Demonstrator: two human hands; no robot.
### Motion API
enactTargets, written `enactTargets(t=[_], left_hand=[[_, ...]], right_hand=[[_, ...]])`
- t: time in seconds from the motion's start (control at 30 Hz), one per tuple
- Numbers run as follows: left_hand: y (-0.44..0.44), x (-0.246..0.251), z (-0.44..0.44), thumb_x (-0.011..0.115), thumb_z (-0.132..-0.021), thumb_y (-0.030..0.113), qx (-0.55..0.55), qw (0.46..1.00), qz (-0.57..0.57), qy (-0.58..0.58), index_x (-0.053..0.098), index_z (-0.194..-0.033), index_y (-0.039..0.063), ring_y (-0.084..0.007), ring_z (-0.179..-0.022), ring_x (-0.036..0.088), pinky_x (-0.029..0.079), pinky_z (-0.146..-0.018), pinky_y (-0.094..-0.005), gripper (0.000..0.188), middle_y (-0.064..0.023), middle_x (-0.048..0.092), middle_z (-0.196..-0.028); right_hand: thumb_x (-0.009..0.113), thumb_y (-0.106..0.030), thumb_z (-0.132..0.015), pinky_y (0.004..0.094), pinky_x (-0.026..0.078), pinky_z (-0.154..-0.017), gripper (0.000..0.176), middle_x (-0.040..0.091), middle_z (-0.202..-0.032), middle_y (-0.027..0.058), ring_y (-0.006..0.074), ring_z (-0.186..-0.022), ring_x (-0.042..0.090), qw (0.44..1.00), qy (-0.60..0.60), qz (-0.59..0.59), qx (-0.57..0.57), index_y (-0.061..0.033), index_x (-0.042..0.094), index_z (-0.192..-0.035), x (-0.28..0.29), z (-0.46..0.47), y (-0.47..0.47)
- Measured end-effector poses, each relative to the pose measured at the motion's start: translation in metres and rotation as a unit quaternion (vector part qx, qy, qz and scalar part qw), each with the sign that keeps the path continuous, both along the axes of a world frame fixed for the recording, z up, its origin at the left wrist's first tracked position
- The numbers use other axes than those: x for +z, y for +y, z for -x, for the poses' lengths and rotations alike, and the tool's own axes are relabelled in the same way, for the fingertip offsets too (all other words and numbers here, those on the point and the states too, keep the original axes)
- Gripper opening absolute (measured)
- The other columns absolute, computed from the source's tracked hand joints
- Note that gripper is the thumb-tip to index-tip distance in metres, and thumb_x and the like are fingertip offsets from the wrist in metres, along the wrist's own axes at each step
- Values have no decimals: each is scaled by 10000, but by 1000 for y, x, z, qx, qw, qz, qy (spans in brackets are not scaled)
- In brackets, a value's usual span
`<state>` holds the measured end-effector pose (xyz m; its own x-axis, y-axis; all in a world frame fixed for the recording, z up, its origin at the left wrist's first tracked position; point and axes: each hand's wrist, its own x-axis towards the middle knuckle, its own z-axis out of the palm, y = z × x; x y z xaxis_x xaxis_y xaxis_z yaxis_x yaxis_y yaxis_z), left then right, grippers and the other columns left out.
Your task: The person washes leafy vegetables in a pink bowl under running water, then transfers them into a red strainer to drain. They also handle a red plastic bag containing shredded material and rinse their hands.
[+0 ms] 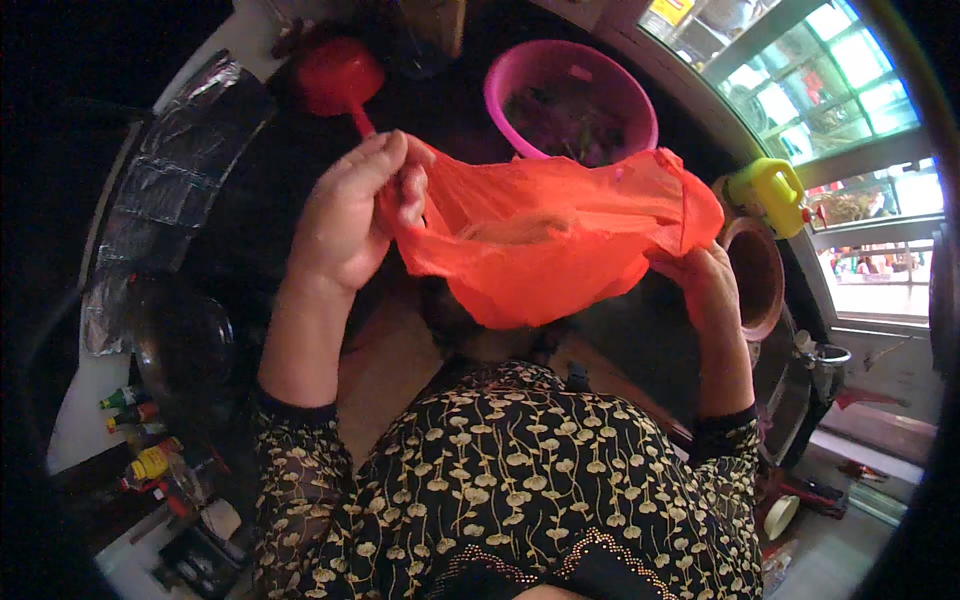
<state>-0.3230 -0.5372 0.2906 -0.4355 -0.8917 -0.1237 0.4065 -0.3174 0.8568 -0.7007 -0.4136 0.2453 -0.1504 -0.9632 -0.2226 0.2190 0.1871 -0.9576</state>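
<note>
An orange-red thin plastic bag [517,277] is stretched between my two hands in front of me, its mouth spread wide. My left hand [352,210] pinches the bag's edge at the left, fingers curled over it. At the opposite side my right hand [701,281] grips the other edge between thumb and fingers. Something pale shows through the bag's mouth, but I cannot tell what it is. Just beyond the bag stands a pink plastic basin [495,90] with dark leafy greens [577,127] in it. A red plastic dipper [339,75] lies beyond my left hand, its handle running towards it.
Foil sheeting [172,172] lines the left side, near a dark wok-like pan [184,330] and several bottles [154,457]. To the right are a yellow jerrycan [772,195], a round brown-rimmed vessel [772,277] and a bright window [817,82].
</note>
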Motion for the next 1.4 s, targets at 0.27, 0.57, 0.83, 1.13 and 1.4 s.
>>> enactTargets(t=[0.27, 0.57, 0.83, 1.13, 1.4], left_hand=[[-74, 44, -102, 554, -1010, 215, 75, 989, 101, -78, 652, -1011, -2, -93, -660, 517, 421, -594, -216, 238, -15, 584, -779], [-152, 20, -160, 560, -1010, 206, 127, 974, 131, -134, 658, -1021, 19, -119, -692, 544, 450, -650, -245, 212, -30, 613, -816], [-190, -37, -174, 590, -995, 232, 162, 971, 12, -176, 634, -1105, 49, -143, -894, 633, 531, -780, -307, 218, -42, 665, -970], [-95, -39, -252, 580, -1002, 270, 196, 952, -8, -234, 588, -1186, 60, -186, -934, 637, 562, -810, -347, 278, -82, 651, -1070], [-3, -57, -249, 581, -1001, 261, 129, 950, -78, -274, 586, -1172, 74, -182, -887, 647, 570, -780, -334, 254, -105, 649, -1053]], right_hand=[[583, -249, -974, 380, 567, -846, 361, 667, -1118, 133, 261, -989, 691, 989, 75, 97, 83, 15, 586, -1220, -26, -93, -111], [531, -107, -959, 311, 533, -770, 340, 660, -1052, 41, 173, -897, 647, 992, 83, 69, 61, -41, 583, -1288, -54, -203, -223], [703, -218, -846, 413, 543, -887, 717, 526, -1363, 215, 338, -1104, 631, 953, 290, 84, -24, -52, 385, -1467, -114, -224, -193], [724, -565, -834, 534, 576, -837, 955, 300, -1464, 304, 467, -1122, 585, 936, -209, -179, -220, -111, 240, -1520, -179, -104, -164], [664, -207, -886, 559, 591, -782, 387, 566, -1046, 207, 397, -920, 639, 909, -283, -103, -287, 22, 491, -1145, -210, -69, -189]])
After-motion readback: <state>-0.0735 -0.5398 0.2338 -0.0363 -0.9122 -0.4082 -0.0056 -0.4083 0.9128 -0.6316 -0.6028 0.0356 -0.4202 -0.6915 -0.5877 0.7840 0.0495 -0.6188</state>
